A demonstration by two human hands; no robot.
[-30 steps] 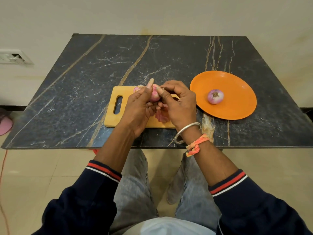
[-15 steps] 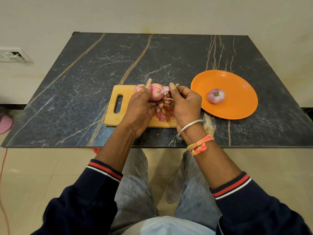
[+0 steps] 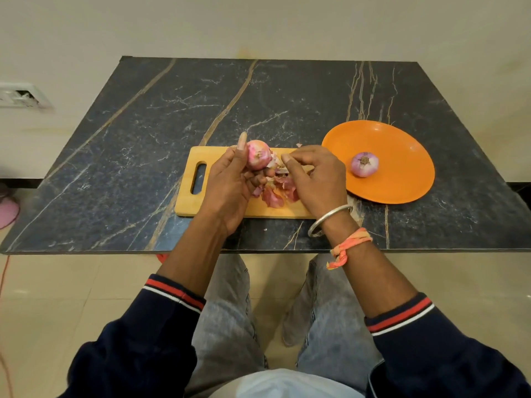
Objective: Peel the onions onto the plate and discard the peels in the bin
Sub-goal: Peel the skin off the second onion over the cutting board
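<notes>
My left hand holds a pink onion above the wooden cutting board, thumb raised beside it. My right hand pinches a strip of peel that still hangs from the onion's right side. A heap of loose pink peels lies on the board under my hands. One peeled onion rests on the orange plate at the right. No bin is in view.
The dark marble table holds the board and plate; its front edge runs just above my knees. A wall socket sits at the left. A pink object lies on the floor at far left.
My right hand has drawn away from the onion to the right, pulling a strip of peel off it. The onion has turned in my left hand and more of it shows.
</notes>
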